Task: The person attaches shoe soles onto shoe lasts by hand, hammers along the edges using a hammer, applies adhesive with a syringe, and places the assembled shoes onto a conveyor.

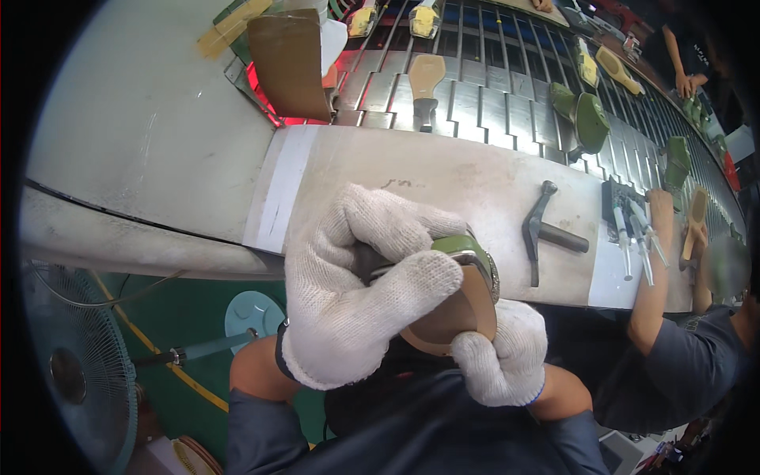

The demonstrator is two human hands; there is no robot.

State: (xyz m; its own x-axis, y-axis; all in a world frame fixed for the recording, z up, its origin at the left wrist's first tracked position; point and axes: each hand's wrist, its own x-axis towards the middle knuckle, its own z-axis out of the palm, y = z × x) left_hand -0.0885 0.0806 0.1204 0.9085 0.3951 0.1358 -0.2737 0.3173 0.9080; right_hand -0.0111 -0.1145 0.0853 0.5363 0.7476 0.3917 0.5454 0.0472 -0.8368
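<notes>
I hold a shoe (473, 305) in front of my body with both hands, its tan sole turned up toward me. A green block, which looks like a shoe last (457, 244), shows at one end, and a glittery trim runs along the shoe's right side. My left hand (340, 293), in a white knitted glove, is wrapped round the green end, thumb stretched across it. My right hand (511, 356), gloved alike, grips the other end with its thumb on the sole. The gloves hide part of the shoe. On the bench to the right lies a hammer (536, 229), out of my hands.
The pale bench (451, 174) runs along a metal slatted conveyor (495, 103) carrying several shoes and green lasts. Syringe-like tools (633, 229) lie at the right, beside a co-worker's arm (653, 293). A brown panel (289, 67) stands at the back left; a fan (79, 372) is low left.
</notes>
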